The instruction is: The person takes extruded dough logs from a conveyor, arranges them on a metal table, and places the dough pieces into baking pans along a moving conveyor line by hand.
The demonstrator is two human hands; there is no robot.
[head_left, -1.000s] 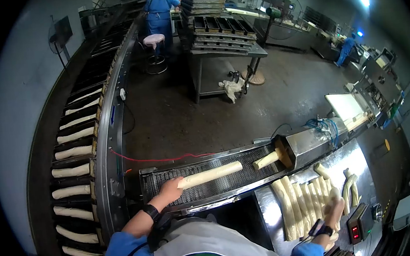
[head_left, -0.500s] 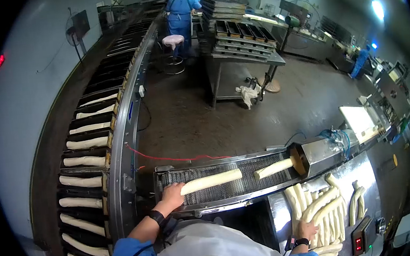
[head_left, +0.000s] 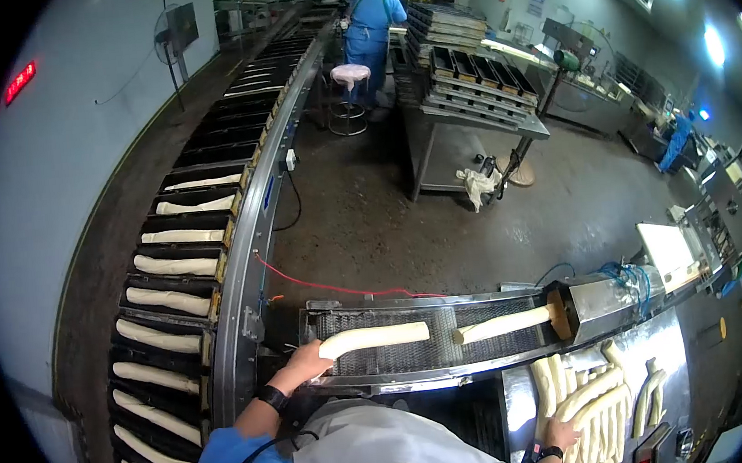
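On the mesh belt of the short conveyor, my left hand is closed round the near end of a long pale dough roll. A second dough roll lies farther right, partly under the metal housing. At the right, my right hand rests at the lower end of a dough roll that lies across several others on the steel table; its fingers are bent round that end.
A long conveyor with dark trays, many holding dough rolls, runs along the left. Behind stand a stool, a steel table with stacked trays and a person in blue. A scale sits at lower right.
The view has turned left. The second dough roll has come farther out of the housing. My right hand has moved left from the far side of the pile, and dough rolls now lie across it.
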